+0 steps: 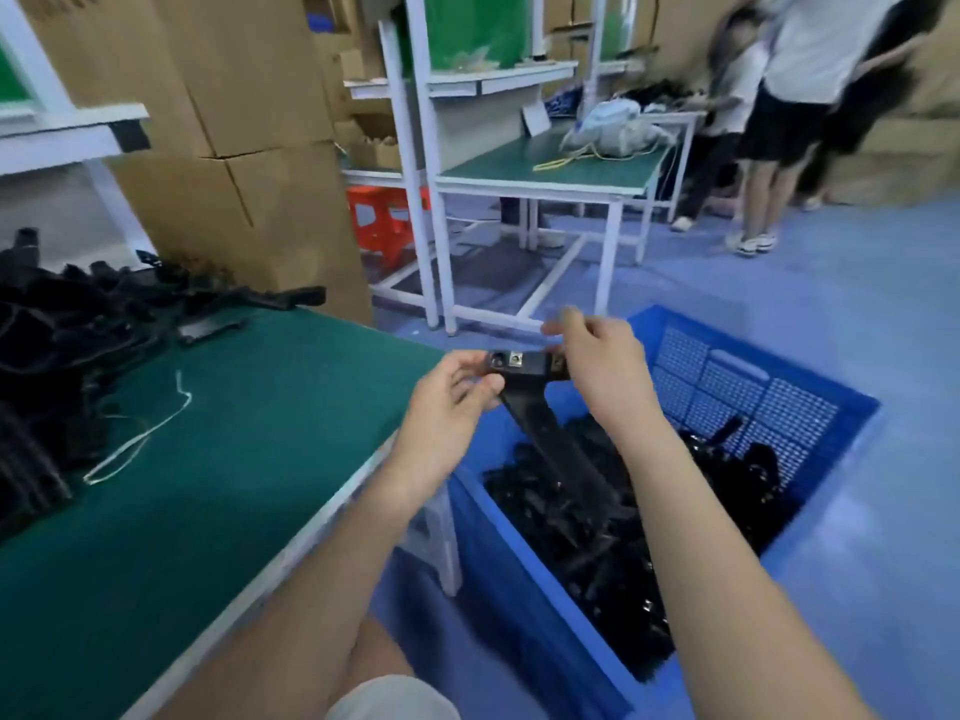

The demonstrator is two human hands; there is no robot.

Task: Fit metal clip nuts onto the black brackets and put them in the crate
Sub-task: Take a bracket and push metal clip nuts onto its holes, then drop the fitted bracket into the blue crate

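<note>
Near the centre of the view, the left hand [447,402] pinches one end of a black bracket [540,423] and the right hand [602,366] curls over the other end, holding it above the blue crate [753,350] at 4 o'clock. A metal clip [515,360] already sits on the bracket's top edge; whether more are needed is unclear. The crate holds many finished brackets [597,511], while a large pile [62,345] at 9 o'clock on the green table [234,433] looks still to be done. Cardboard boxes [234,122] stand at 11 o'clock, a second bench [561,168] at 12, and people at 1 o'clock on the blue floor [883,304].
</note>
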